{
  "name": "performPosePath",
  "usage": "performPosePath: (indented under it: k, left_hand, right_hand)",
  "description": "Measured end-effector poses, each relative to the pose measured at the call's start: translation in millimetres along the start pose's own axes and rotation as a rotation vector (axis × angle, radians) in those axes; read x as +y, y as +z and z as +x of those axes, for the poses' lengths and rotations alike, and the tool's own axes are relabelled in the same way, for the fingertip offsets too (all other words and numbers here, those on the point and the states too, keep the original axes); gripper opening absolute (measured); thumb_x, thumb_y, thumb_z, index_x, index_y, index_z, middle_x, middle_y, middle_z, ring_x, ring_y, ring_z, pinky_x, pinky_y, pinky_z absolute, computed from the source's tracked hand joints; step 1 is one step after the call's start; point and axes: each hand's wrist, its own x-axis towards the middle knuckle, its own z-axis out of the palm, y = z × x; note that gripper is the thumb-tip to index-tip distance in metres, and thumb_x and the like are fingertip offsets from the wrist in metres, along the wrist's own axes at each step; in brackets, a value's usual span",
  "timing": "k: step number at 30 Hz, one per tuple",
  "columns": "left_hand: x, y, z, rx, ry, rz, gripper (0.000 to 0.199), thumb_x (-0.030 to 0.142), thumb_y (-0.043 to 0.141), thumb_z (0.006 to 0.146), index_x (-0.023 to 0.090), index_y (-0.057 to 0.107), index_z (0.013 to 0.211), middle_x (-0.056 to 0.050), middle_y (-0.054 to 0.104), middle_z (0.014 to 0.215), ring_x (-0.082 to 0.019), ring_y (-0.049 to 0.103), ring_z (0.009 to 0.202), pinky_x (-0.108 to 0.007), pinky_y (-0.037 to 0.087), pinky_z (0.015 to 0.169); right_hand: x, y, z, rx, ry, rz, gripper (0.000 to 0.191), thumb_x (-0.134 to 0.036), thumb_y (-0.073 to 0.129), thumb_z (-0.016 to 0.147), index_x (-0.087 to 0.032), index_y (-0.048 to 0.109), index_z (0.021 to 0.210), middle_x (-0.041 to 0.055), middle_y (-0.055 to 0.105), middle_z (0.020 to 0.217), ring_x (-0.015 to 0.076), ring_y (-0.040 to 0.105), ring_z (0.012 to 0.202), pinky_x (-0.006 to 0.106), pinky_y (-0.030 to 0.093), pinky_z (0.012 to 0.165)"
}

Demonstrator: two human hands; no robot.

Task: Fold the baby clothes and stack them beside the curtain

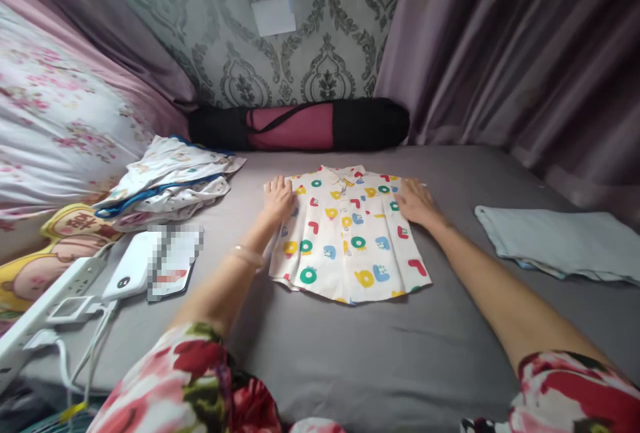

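Floral sleeves (580, 393) in red, pink, white and green lie closest, with bare forearms reaching out of them over a grey sheet (375, 360). At the near left, a white power strip (47, 316) runs along the edge, with a plug and white cables (95, 346) at it. Just beyond sit a white power bank (134, 256) with a dark round mark and, right beside it, a flat item (177, 260) whose face is pixelated. A pale bracelet (247, 256) circles the person's left wrist.

Centred between the arms, a small white shirt (345, 240) lies spread out flat on the sheet, hem toward the person and collar at the far end, printed with red, yellow, blue and green shapes. Well to its right is a folded pale cloth (555, 240); at the far left, a yellow cartoon cushion (60, 253).

The left hand (280, 196) rests on one short sleeve of the shirt, the right hand (416, 201) on the other. Their fingers lie over the fabric; whether they pinch it cannot be told.

Farther left is a heap of blue-edged clothes (170, 176). Behind everything, a black and maroon bag (293, 130) lies lengthwise before patterned wallpaper (327, 73), between purple curtains (460, 53).
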Motion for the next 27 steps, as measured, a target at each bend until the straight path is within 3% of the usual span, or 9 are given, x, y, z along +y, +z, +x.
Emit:
performPosePath:
  k: [3,6,9,16,19,22,27]
  left_hand:
    - [26.6,-11.7,-34.8,-0.054,0.152,-0.082,0.049,0.031,0.037,0.096,0.007,0.04,0.138,-0.023,0.034,0.151,-0.031,0.029,0.143,-0.049,0.022,0.116]
    - [49.5,-7.3,-68.2,-0.156,0.344,-0.178,0.054,0.038,0.035,0.097,0.012,0.034,0.144,-0.018,0.032,0.154,-0.027,0.024,0.145,-0.047,0.022,0.117]
    - [55.3,3.8,-90.3,-0.213,0.341,-0.224,0.056,0.043,0.027,0.099,0.015,0.031,0.147,-0.015,0.029,0.157,-0.027,0.022,0.147,-0.048,0.02,0.118]
    - [9.4,9.5,-116.5,-0.256,0.236,-0.257,0.06,0.045,0.023,0.099,0.015,0.027,0.151,-0.012,0.021,0.16,-0.025,0.013,0.149,-0.048,0.012,0.12]
    - [-8.3,14.6,-124.4,-0.207,0.198,-0.31,0.057,0.044,0.022,0.099,0.018,0.029,0.149,-0.011,0.027,0.158,-0.024,0.019,0.147,-0.048,0.016,0.119]
    - [-17.8,20.0,-127.8,-0.126,0.117,-0.354,0.058,0.047,0.028,0.097,0.013,0.035,0.143,-0.017,0.033,0.154,-0.027,0.028,0.144,-0.045,0.024,0.117]
    - [-26.9,12.8,-132.8,0.016,0.009,-0.357,0.045,0.051,0.038,0.092,0.016,0.053,0.114,-0.016,0.054,0.127,-0.028,0.051,0.12,-0.043,0.039,0.105]
  right_hand:
    - [-44.4,-2.8,-38.3,-0.055,-0.165,0.053,0.063,-0.038,0.025,0.097,-0.006,0.028,0.15,0.0171,0.021,0.159,0.029,0.015,0.147,0.046,0.018,0.118]
    - [-81.3,-0.7,-77.9,-0.137,-0.314,0.094,0.064,-0.045,0.023,0.098,-0.01,0.027,0.152,0.0123,0.018,0.16,0.0248,0.011,0.148,0.043,0.014,0.12]
    - [-92.9,0.5,-104.5,-0.166,-0.381,0.094,0.064,-0.046,0.019,0.099,-0.011,0.028,0.152,0.0121,0.02,0.16,0.0234,0.012,0.148,0.046,0.009,0.12]
    - [-48.2,-5.6,-122.8,-0.163,-0.318,0.129,0.068,-0.053,0.012,0.099,-0.016,0.018,0.155,0.0098,0.016,0.161,0.022,0.012,0.148,0.043,0.012,0.12]
    - [-23.5,-4.0,-128.3,-0.134,-0.262,0.088,0.066,-0.051,0.015,0.099,-0.017,0.017,0.155,0.0102,0.019,0.16,0.0228,0.015,0.147,0.044,0.014,0.12]
    - [-6.0,-2.8,-135.3,-0.094,-0.187,0.04,0.064,-0.046,0.018,0.099,-0.014,0.021,0.154,0.0123,0.026,0.158,0.0241,0.022,0.146,0.044,0.018,0.119]
    - [0.6,-13.1,-147.1,0.008,-0.082,-0.026,0.055,-0.044,0.026,0.099,-0.012,0.044,0.139,0.0167,0.044,0.147,0.0295,0.04,0.135,0.043,0.034,0.109]
